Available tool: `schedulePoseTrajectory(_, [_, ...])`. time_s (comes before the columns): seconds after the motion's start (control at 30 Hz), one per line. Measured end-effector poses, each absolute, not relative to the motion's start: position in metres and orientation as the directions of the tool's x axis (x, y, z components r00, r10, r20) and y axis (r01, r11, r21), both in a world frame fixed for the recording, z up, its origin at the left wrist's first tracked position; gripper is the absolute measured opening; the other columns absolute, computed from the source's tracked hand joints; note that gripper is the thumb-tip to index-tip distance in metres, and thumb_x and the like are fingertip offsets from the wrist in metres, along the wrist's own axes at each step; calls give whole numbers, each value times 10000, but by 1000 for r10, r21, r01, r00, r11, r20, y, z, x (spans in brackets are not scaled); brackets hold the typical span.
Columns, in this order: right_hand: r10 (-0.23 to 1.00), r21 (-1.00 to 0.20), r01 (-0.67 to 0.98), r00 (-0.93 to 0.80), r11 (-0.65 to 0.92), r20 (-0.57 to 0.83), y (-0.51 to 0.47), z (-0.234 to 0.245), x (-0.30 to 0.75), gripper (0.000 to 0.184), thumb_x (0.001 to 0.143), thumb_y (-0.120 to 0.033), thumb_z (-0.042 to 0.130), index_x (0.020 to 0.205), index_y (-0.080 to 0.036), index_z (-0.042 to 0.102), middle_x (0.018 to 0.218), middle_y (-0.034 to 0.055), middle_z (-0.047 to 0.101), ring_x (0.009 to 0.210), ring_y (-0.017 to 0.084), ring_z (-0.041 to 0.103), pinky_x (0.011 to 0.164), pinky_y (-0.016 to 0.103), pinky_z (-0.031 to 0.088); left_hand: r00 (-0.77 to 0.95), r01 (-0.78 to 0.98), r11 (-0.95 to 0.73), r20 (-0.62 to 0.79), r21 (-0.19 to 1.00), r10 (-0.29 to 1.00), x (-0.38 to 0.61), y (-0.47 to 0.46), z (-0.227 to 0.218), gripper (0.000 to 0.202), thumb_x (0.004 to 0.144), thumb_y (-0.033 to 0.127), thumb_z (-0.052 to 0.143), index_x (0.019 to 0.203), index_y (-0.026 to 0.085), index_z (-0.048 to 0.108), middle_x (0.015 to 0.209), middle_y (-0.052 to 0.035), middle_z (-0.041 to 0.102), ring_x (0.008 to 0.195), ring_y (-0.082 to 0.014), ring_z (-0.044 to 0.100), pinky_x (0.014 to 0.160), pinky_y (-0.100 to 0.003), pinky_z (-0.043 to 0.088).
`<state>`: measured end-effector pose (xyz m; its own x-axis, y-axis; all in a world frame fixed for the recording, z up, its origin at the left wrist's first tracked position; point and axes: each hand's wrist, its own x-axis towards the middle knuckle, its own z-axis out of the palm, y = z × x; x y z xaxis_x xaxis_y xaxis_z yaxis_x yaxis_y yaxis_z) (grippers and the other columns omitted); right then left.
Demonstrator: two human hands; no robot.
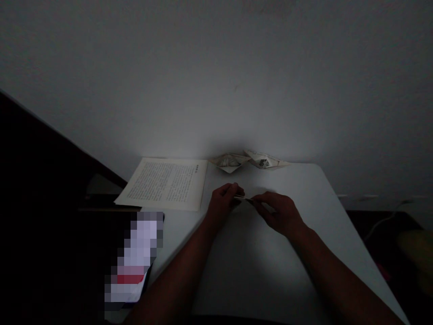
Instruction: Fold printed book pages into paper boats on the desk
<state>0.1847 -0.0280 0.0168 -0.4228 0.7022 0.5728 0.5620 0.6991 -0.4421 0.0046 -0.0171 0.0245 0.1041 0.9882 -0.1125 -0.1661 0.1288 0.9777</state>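
Observation:
Over the middle of the white table, my left hand (224, 198) and my right hand (278, 211) face each other, fingers closed in a pinch. Between them is a small folded piece of paper (241, 197), mostly hidden by the fingers; its shape is hard to make out in the dim light. Just beyond my hands, two folded paper boats stand side by side against the wall: the left boat (230, 162) and the right boat (267, 161), both made of printed paper.
Left of the boats lies a stack of printed pages (165, 183). A phone with a lit, blurred screen (137, 253) rests at the table's left edge, beside my left forearm. The wall (230, 90) rises directly behind the table (304, 180). A pale cable (382, 221) hangs at the right.

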Motion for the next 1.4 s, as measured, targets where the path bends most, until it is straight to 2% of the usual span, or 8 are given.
schedulePoseTrajectory(0.17, [704, -444, 597, -314, 668, 637, -30, 15, 186, 86, 824, -193, 585, 901, -204, 622, 753, 21, 715, 635, 139, 671, 592, 239, 527, 159, -118, 139, -120, 983, 980, 6, -16, 18, 397, 796, 512, 539, 709, 135, 629, 625, 0, 552, 551, -99, 474, 528, -214, 379])
schedulePoseTrajectory(0.37, [672, -503, 452, -405, 736, 620, -32, 16, 181, 115, 816, -146, 571, 873, -214, 644, 793, 26, 713, 671, 134, 665, 618, 244, 534, 127, -90, 168, -156, 982, 980, 7, -17, 21, 472, 788, 576, 499, 706, 133, 639, 580, 11, 538, 512, -104, 458, 500, -226, 345])
schedulePoseTrajectory(0.6, [680, -617, 319, -507, 719, 530, -36, 24, 177, 189, 788, -106, 543, 918, -208, 634, 872, 49, 643, 750, 142, 611, 657, 264, 507, 272, -70, 74, -52, 995, 961, 2, -22, 30, 477, 846, 543, 418, 770, 145, 668, 718, -29, 636, 682, -155, 554, 660, -259, 417])
schedulePoseTrajectory(0.93, [710, -670, 347, -586, 656, 391, -38, 21, 172, 211, 771, -288, 636, 969, -216, 632, 987, 59, 656, 890, 190, 621, 773, 325, 503, 359, -207, -46, 119, 977, 926, 2, -22, 21, 421, 889, 471, 371, 873, 161, 655, 939, -75, 649, 910, -199, 578, 853, -312, 421])
schedulePoseTrajectory(1.07, [781, -764, 366, -562, 531, 274, -42, 19, 169, 149, 804, -283, 599, 925, -206, 638, 833, 25, 686, 733, 161, 624, 676, 288, 500, 364, -237, -43, 130, 971, 922, 8, -25, 20, 444, 867, 512, 399, 889, 163, 673, 976, -93, 661, 945, -226, 592, 866, -338, 432])
schedulePoseTrajectory(1.2, [862, -896, 306, -488, 320, 141, -43, 17, 168, 153, 803, -323, 593, 786, -174, 623, 720, 16, 641, 624, 144, 571, 571, 263, 466, 272, -334, -9, 105, 943, 956, 11, -25, 14, 460, 823, 531, 478, 1022, 149, 638, 977, -111, 655, 902, -229, 602, 792, -336, 469])
schedulePoseTrajectory(1.3, [877, -974, 157, -476, 161, 68, -41, 16, 169, 219, 761, -381, 644, 781, -165, 612, 733, 12, 620, 641, 143, 563, 579, 263, 460, 107, -229, -197, 225, 953, 968, 9, -27, 15, 423, 817, 492, 519, 1071, 166, 606, 992, -97, 640, 885, -206, 594, 766, -308, 466])
schedulePoseTrajectory(1.4, [856, -1000, -29, -516, 11, 24, -40, 15, 168, 294, 731, -420, 682, 845, -158, 616, 764, 20, 620, 671, 146, 568, 601, 271, 462, 56, -35, -385, 386, 922, 921, 8, -33, 19, 376, 847, 468, 484, 1019, 167, 632, 1014, -101, 615, 896, -200, 586, 789, -311, 455])
